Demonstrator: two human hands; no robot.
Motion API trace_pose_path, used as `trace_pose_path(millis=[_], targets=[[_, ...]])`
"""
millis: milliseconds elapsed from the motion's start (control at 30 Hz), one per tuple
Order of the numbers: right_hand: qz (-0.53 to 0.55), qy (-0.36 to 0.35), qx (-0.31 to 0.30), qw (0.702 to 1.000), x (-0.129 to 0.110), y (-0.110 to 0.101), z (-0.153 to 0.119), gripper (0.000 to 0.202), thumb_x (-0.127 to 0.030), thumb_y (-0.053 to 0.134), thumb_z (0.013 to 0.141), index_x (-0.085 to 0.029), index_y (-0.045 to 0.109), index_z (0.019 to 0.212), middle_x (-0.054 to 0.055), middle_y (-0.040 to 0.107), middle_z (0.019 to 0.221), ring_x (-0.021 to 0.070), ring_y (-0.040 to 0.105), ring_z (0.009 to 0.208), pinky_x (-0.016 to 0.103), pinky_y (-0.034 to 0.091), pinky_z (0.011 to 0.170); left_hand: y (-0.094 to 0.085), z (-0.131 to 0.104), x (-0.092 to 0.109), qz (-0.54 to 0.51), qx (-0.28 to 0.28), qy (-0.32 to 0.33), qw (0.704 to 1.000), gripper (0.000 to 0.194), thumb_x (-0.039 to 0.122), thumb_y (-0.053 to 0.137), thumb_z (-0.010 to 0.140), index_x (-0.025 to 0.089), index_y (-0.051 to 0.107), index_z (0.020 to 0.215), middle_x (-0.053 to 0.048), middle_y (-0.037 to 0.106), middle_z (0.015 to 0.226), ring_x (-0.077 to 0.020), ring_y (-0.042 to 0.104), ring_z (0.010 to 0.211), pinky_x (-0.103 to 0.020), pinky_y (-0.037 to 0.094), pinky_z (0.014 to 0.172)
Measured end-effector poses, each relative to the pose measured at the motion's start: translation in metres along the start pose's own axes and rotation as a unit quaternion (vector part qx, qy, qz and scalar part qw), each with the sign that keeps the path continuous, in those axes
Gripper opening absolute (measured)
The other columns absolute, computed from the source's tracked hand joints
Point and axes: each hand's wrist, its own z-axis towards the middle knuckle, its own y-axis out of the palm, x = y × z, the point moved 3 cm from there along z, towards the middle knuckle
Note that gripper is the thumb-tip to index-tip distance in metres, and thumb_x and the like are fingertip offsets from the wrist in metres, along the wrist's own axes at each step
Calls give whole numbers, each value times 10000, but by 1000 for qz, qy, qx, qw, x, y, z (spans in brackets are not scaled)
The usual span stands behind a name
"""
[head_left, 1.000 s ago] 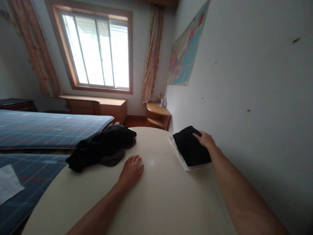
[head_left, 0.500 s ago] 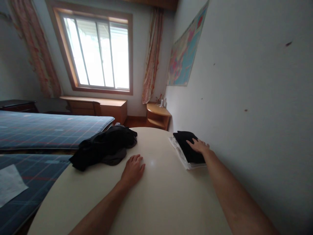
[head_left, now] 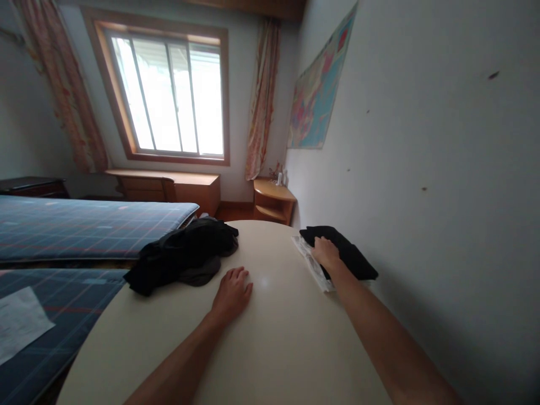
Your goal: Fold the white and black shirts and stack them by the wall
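My left hand lies palm down on the cream table, its fingers loosely stretched and holding nothing. Left of it is a crumpled heap of black clothing, apart from the fingers. My right hand is at the left side of a folded black cloth, where the cloth meets clear plastic packaging. The fingers of this hand are curled together. Whether they grip the cloth or the plastic underneath is hidden. The folded cloth lies flat on top of the plastic.
The round table stands close to the white wall on the right. Checked blue mattresses lie to the left, one with a paper sheet on it. Beyond are a corner shelf and a wooden desk below the window.
My right hand has moved left from the top of the folded cloth to its left side, and its spread fingers have curled. My left hand stays flat on the table.
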Motion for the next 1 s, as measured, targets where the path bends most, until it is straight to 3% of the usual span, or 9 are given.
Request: trace_pose_path(millis=[167,400,533,600,700,800,900,1000], targets=[[12,-9,-5,1000,10,-15,2,417,-229,404,938,-103,560,1303,215,675,1142,299,650,1077,385,478,910,0,-1,1,-2,5,1,1000,338,263,539,894,169,600,1212,-123,580,1307,-253,470,1248,-399,337,1083],[19,-14,9,1000,14,-15,-6,518,-322,342,970,-175,409,1462,192,646,1239,318,623,1132,436,451,957,0,0,2,7,4,0,1000,352,265,529,897,139,598,1219,-124,580,1310,-255,468,1240,-395,342,1084],[21,-70,-17,997,6,-8,-17,599,-530,433,924,-219,467,1434,125,537,1418,334,468,1312,461,377,1050,-1,0,1,6,8,6,1000,344,272,533,897,146,603,1210,-127,580,1307,-254,466,1243,-392,335,1088],[34,-86,0,996,7,-8,-18,650,-618,329,936,-220,480,1428,110,501,1454,329,418,1349,481,334,1082,-1,-1,1,4,11,8,1000,342,270,533,898,146,602,1209,-129,580,1305,-251,466,1243,-389,334,1088],[38,-32,55,997,19,-6,-15,733,-669,158,941,-235,421,1471,114,390,1532,350,280,1425,564,199,1132,-1,-1,1,4,13,9,1000,337,268,534,895,153,603,1204,-123,583,1302,-249,471,1238,-387,336,1084],[16,23,4,1000,30,13,-14,813,-768,225,873,-288,305,1524,103,203,1613,435,103,1458,675,43,1111,0,-1,0,3,13,6,1000,328,269,531,897,175,602,1202,-111,581,1304,-247,471,1240,-392,340,1077],[-1,21,-23,1000,32,31,-16,879,-812,258,833,-298,227,1545,107,119,1631,466,49,1454,683,-7,1103,1,0,0,2,11,4,1000,329,270,535,896,177,603,1204,-109,579,1309,-247,472,1243,-392,341,1074],[-2,14,-24,1000,29,30,-21,886,-818,284,823,-309,220,1545,113,101,1632,479,40,1449,697,6,1095,-2,0,1,1,10,3,1000,333,264,536,896,164,607,1206,-121,580,1311,-255,473,1244,-401,344,1073]])
